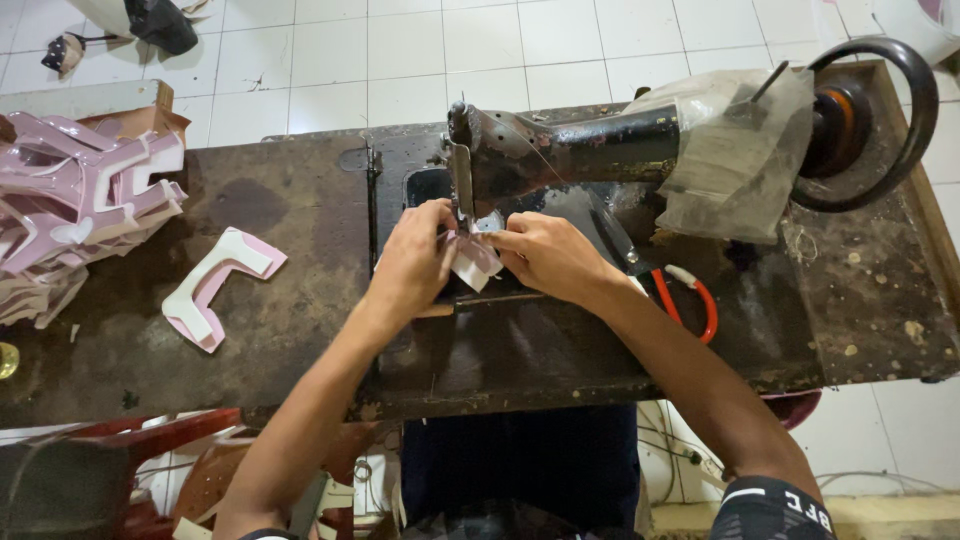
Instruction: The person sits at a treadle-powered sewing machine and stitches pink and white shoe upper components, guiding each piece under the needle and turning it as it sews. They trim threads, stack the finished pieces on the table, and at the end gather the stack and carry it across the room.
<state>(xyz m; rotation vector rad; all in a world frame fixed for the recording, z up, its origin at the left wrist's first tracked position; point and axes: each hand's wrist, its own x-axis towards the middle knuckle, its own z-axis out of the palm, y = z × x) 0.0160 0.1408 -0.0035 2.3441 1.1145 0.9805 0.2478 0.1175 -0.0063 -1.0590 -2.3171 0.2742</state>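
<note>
A dark, worn worktable (250, 330) filled the frame, with a black sewing machine (600, 145) lying across its upper right. At centre, the left hand (412, 262) and right hand (548, 255) both pinched a small pink-and-white shoe piece (474, 258) under the needle, its long axis slanting toward lower right.

We see two bare forearms, a left hand (412, 262) and right hand (548, 255) without gloves or rings, and short black sleeves, the right one carrying white trim.
</note>
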